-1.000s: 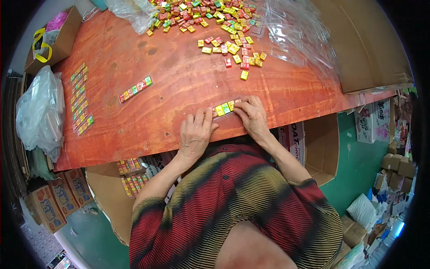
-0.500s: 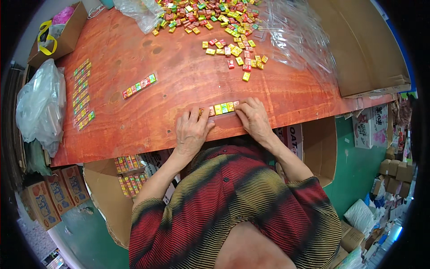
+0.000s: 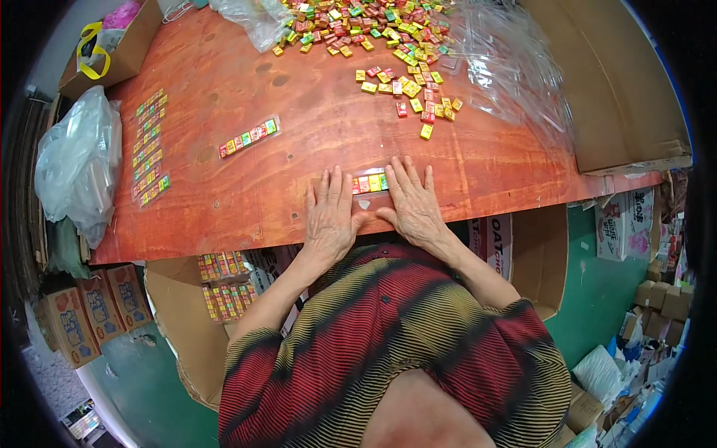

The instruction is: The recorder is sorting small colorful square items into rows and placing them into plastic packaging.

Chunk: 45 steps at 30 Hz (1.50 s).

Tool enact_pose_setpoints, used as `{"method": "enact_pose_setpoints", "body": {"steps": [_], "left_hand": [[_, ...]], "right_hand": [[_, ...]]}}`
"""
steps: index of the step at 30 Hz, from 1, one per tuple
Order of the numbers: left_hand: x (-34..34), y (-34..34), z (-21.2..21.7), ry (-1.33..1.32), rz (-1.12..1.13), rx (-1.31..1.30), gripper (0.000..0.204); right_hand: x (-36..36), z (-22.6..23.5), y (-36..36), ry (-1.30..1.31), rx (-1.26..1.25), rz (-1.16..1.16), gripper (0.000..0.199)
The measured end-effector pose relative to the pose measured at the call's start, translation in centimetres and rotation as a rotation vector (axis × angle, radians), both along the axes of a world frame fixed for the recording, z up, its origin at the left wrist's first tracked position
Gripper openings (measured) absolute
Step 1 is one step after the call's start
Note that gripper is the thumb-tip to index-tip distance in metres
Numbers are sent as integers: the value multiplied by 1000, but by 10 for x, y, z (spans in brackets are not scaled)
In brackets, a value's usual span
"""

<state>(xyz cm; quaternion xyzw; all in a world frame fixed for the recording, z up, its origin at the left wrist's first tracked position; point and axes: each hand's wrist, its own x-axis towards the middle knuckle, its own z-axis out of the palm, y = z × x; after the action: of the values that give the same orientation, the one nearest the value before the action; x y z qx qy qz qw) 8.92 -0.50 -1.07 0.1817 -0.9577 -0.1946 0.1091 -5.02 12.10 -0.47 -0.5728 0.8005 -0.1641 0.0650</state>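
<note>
A row of small red, yellow and green boxes (image 3: 370, 184) lies in a clear plastic sleeve near the table's front edge. My left hand (image 3: 330, 215) rests flat over the row's left end, fingers stretched out. Over its right end lies my right hand (image 3: 412, 205), also flat, with its fingers a little apart. Both thumbs point inward below the row, and the hands hide its two ends. Farther left sits another packed row of boxes (image 3: 249, 138), set at a slant.
Loose small boxes (image 3: 414, 88) spread from a heap at the back. Clear plastic sleeves (image 3: 508, 67) pile up beside a large carton (image 3: 631, 89) on the right. More packed rows (image 3: 148, 160) line the table's left side, near a plastic bag (image 3: 78, 160). An open carton (image 3: 175, 313) stands below.
My fingers, bent at the row's ends before, now lie stretched flat over it. My right hand has come in leftward along the row. The whole view has shifted slightly.
</note>
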Motion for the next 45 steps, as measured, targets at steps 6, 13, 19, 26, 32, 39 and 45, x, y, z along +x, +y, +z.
{"method": "enact_pose_setpoints", "body": {"steps": [6,13,19,26,32,39,45], "left_hand": [[-3,3,-1,-43,6,-70,79],[2,-4,9,-111,27,-93,78],[24,-22,7,-199,179,-159,65],[43,-72,0,-330,416,-282,54],[46,-81,-13,-112,615,-407,51],[-6,-38,-1,71,298,-276,44],[-71,-17,-2,175,-23,-96,37]], "right_hand": [[4,-1,0,-6,-2,-20,79],[10,2,-18,3,65,40,74],[29,-14,-65,-303,-309,200,56],[-45,-9,-53,-221,-536,125,60],[-75,-10,-61,172,-277,-381,60],[-106,2,-59,55,-495,-352,39],[-154,-13,-11,474,-245,-614,23]]}}
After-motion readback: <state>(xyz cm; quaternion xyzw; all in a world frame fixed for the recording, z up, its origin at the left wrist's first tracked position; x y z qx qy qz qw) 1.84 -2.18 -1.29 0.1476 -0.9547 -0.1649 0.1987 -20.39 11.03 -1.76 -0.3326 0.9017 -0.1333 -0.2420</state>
